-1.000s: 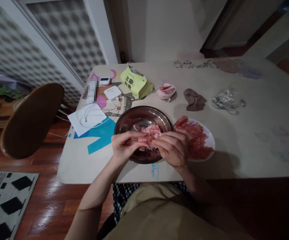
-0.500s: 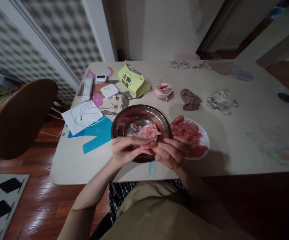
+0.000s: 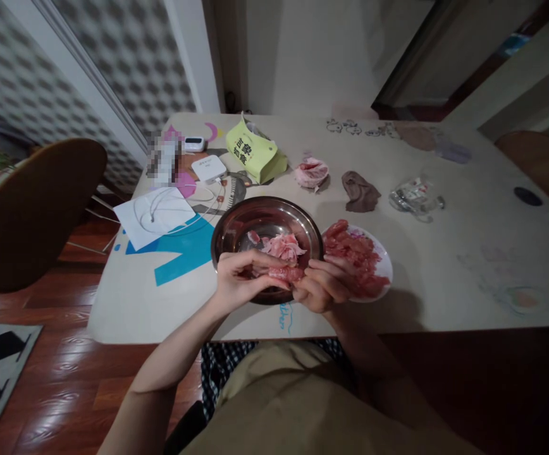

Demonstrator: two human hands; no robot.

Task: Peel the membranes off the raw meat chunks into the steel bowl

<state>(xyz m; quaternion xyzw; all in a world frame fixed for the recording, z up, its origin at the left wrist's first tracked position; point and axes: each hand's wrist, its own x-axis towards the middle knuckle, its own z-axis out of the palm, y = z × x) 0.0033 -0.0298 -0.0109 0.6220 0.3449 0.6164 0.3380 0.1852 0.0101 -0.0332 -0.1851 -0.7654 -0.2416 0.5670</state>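
Workpiece position: the pink piece (image 3: 287, 273) is held over the near side of the metal bowl (image 3: 231, 232), between the two hands.

Left hand (image 3: 236, 278): clamped on the piece, thumb on the near side and fingers on the far side. This is judged to be the supporting grip. Apply even, light pressure; the pulpy flesh is likely to crush or drip if squeezed.

Right hand (image 3: 324, 284): fingers curled and pinched together on the right end of the piece. In this dim view, it cannot be told whether skin or flesh lies between the fingertips.

Technique: the step in hand is judged to be parting skin from flesh. Pinch only the loose edge, and pull slowly along the length of the piece rather than straight up, which may tear it. Work low over the bowl, where pale pink scraps (image 3: 284, 245) lie, so that fragments drop inside.

Caution: the plate (image 3: 386, 270) of red pieces (image 3: 354, 256) stands just beside the bowl, under the right hand. Hold the right wrist clear of its contents
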